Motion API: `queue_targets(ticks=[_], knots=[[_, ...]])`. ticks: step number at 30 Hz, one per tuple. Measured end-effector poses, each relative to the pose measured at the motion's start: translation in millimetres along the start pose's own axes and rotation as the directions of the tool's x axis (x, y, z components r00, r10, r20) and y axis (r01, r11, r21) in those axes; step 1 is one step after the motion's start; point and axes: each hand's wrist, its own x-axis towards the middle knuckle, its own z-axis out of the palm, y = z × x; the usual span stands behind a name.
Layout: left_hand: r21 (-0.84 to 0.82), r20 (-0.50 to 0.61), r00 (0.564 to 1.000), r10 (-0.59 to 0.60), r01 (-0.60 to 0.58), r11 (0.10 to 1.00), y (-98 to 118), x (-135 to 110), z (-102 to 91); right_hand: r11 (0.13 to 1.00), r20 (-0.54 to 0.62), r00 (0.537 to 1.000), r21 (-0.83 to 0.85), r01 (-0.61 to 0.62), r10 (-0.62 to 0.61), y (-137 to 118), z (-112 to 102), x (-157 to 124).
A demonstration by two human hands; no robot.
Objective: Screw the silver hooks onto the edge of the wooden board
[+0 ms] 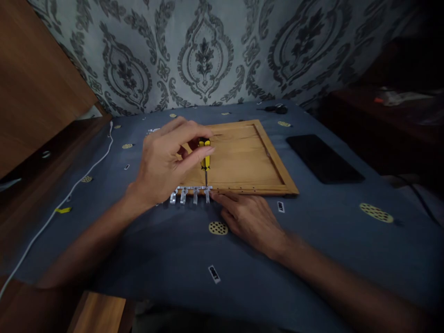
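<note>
My left hand (163,155) is closed around the yellow and black handle of a screwdriver (205,157). The screwdriver stands nearly upright, its tip on the top of a metal hook (207,195) at the near edge of a wooden frame (274,152). From the right, my right hand (251,219) steadies that hook with an outstretched index finger, its other fingers curled and partly hidden. More silvery hooks (195,195) line the same edge to the left. Small dark holes dot the bare edge to the right. The frame lies flat, with a wooden panel inside its rim.
A black phone-like slab (324,158) lies right of the frame on the blue patterned cloth (166,273). Dark keys or a similar small item (277,108) lie at the back. A white cable (74,187) runs down the left, beside a wooden cabinet (38,78).
</note>
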Motion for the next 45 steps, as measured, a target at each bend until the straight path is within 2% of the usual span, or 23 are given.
queue_targets(ticks=[6, 15, 19, 22, 29, 35, 45], knots=[[-0.022, 0.039, 0.999, -0.034, 0.035, 0.999, -1.4, 0.1, -2.0, 1.0, 0.005, 1.0, 0.009, -0.009, 0.009, 0.4, 0.2, 0.3], [-0.019, 0.013, 1.0, -0.021, 0.022, 1.0, -1.1, -1.3, 1.9, 1.0, -0.046, 0.999, 0.013, 0.017, -0.016, 2.1, 2.8, -0.5], [-0.079, 0.038, 0.996, -0.076, 0.079, 0.994, -1.1, -0.5, -1.2, 1.0, -0.067, 0.997, 0.006, 0.03, -0.029, 2.1, 3.0, -1.0], [-0.075, 0.052, 0.994, -0.098, 0.102, 0.992, -1.7, -0.4, -1.6, 1.0, -0.04, 0.999, 0.003, 0.015, -0.015, 1.3, 2.0, -0.5], [-0.036, 0.035, 0.998, -0.043, 0.044, 0.998, -0.6, -1.2, 1.2, 1.0, -0.009, 1.0, 0.007, 0.009, -0.009, 1.3, 0.4, 0.3], [-0.054, 0.085, 0.992, -0.088, 0.093, 0.994, 0.1, 1.8, -3.4, 0.999, 0.005, 1.0, 0.044, 0.001, -0.001, 1.7, 0.6, -0.2], [-0.016, 0.039, 0.999, -0.032, 0.032, 0.999, -1.1, 0.2, 1.0, 0.999, -0.067, 0.997, 0.031, 0.028, -0.026, 3.5, 4.5, -1.5]])
